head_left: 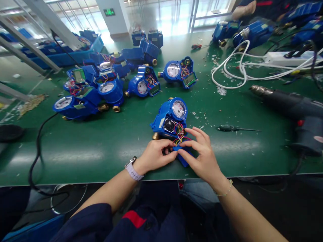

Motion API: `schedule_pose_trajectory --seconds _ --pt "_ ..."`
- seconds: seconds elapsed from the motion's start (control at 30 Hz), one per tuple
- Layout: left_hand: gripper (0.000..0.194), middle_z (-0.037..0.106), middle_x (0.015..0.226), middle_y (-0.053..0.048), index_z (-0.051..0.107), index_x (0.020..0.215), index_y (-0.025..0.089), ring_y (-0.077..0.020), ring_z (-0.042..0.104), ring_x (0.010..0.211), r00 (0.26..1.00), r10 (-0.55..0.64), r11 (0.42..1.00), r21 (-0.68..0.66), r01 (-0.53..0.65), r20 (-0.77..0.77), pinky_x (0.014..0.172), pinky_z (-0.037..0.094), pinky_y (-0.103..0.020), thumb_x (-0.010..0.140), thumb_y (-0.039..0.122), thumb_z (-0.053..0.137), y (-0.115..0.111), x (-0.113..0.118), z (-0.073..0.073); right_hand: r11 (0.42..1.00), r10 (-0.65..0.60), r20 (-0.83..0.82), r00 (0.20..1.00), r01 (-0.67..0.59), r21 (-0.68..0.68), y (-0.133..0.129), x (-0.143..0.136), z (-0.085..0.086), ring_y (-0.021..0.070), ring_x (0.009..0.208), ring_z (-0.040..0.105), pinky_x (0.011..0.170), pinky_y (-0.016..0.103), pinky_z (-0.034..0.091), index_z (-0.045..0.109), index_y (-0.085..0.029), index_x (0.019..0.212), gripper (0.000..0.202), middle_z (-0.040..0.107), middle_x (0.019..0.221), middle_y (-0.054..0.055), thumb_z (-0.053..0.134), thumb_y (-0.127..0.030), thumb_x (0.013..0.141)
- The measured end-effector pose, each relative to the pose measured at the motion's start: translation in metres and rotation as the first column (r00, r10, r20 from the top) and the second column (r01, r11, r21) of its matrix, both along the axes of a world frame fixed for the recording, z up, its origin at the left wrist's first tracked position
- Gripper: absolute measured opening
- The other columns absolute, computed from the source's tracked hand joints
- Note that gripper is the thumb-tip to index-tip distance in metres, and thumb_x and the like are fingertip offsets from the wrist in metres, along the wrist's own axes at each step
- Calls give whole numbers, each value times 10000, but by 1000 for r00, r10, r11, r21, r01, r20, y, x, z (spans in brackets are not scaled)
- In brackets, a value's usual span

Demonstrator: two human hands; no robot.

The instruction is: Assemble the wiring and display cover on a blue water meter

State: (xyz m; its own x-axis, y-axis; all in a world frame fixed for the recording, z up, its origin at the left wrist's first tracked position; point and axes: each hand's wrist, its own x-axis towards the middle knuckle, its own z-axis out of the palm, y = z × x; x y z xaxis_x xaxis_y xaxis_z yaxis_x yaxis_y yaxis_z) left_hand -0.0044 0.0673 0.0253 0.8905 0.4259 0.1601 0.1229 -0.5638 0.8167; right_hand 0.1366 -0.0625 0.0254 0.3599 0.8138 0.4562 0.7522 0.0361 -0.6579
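In front of me on the green table lies a blue water meter point(178, 109) with a round clear dial and an opened wiring box. Coloured wires point(179, 131) run from that box down to a small blue cover point(183, 160) close to the table's front edge. My left hand point(160, 154) pinches the cover's left upper edge between thumb and fingers. My right hand point(202, 154) grips the same piece from the right, thumb near the left thumb, with its upper fingers beside the wires. The fingers partly hide the cover, and its inner side cannot be made out.
Several more blue meters point(142, 87) stand behind and to the left. A screwdriver point(233, 128) lies right of my hands, beyond it a heat gun point(290, 104). White cable point(242, 67) loops near a power strip point(287, 57). Another person's arm point(243, 10) shows at top right.
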Motion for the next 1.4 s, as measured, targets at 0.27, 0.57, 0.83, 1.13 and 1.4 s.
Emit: schedule_pose_trajectory --seconds 0.27,0.57,0.83,1.13,1.4 --pt "120 643 658 5 671 849 134 -90 548 527 999 4 996 85 -7 39 538 427 -205 813 224 600 2 -3 1 997 -25 -127 992 15 -78 12 -1 1 292 1321 367 1074 562 343 679 -228 795 94 568 1299 61 668 -314 832" --pt "166 698 737 -21 674 915 134 -110 598 564 997 5 984 180 -18 72 552 458 -223 817 244 598 2 -3 -3 996 -1 20 1000 3 -88 12 0 2 283 1338 364 1074 558 357 662 -198 837 146 555 1333 82 558 -262 916" --pt "175 716 777 -29 675 931 143 -112 616 583 997 5 981 192 -20 79 570 479 -229 822 257 600 2 -1 -4 999 -3 225 974 14 -47 8 2 7 313 1317 385 1045 562 374 651 -168 850 153 562 1317 122 536 -225 934" --pt "181 719 802 -34 675 934 143 -106 604 572 997 10 980 197 -25 76 566 479 -227 827 270 601 1 -1 -5 998 -27 373 928 48 -48 5 4 10 318 1292 429 1039 572 375 611 -176 837 114 565 1321 108 548 -205 927" --pt "211 709 768 -32 678 940 137 -107 587 554 999 23 985 172 -30 40 560 474 -238 830 292 586 2 -1 -4 997 -41 219 975 54 -55 -2 12 19 305 1280 457 1034 552 389 602 -204 836 91 579 1294 114 535 -216 895"
